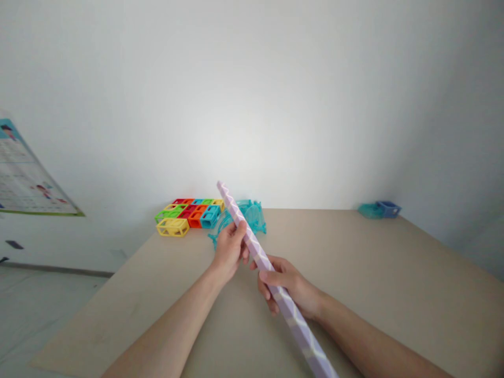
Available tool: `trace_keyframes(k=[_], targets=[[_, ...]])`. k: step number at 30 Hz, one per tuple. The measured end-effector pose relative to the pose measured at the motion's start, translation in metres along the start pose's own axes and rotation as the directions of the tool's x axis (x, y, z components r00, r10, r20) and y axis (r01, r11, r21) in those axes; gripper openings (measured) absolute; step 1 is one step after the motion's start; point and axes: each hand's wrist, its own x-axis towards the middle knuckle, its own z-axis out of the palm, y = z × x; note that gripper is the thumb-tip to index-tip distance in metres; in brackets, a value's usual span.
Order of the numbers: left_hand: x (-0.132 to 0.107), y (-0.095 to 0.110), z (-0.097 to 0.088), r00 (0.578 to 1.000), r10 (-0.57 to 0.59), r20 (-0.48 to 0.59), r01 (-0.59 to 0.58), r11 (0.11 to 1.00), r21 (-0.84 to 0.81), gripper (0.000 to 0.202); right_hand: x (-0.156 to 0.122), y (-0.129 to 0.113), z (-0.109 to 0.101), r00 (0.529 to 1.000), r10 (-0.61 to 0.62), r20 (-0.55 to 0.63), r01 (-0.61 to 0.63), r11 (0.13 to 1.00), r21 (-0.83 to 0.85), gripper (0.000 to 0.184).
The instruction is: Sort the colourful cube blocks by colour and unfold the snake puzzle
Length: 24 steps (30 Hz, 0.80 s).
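Observation:
A long, slim lilac bar (pixel 289 310) with a pale zigzag pattern runs slantwise above the table, from the bottom edge of the view up toward the wall. Whether it is rolled, folded or solid, I cannot tell. My left hand (pixel 230 247) is closed around its farther part, thumb lying along the top. Nearer to me, my right hand (pixel 289 283) grips it from the right side, with fingers curled beneath. Its near end is cut off by the view.
Colourful open-frame blocks (pixel 189 212) stand at the back left of the table (pixel 354 294). Beside them, translucent teal plastic pieces (pixel 254 215) are partly behind the bar. A blue block (pixel 389 209) and a teal piece (pixel 370 210) sit at the back right. The wall (pixel 295 105) rises behind.

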Motion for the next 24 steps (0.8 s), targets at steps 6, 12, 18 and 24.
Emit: trace_keyframes(k=[6, 12, 18, 24], targets=[[0.009, 0.012, -0.007, 0.981, 0.161, -0.107, -0.173, 0.978, -0.115, 0.038, -0.010, -0.030, -0.025, 0.968, -0.221, -0.122, 0.037, 0.602, -0.798, 0.025], [0.002, 0.006, -0.003, 0.988, 0.130, 0.084, -0.115, 0.980, -0.162, 0.036, -0.016, -0.039, -0.067, 0.787, -0.591, -0.179, -0.209, 0.017, -0.978, 0.018], [-0.010, -0.008, 0.005, 0.927, 0.019, 0.376, -0.013, 1.000, -0.020, 0.038, 0.001, -0.024, -0.071, 0.706, -0.708, 0.018, -0.116, -0.141, -0.983, 0.021], [-0.010, -0.015, 0.007, 0.945, -0.094, 0.313, 0.070, 0.994, 0.088, 0.050, 0.032, -0.010, -0.112, 0.611, -0.786, -0.095, -0.160, -0.005, -0.987, 0.019]])
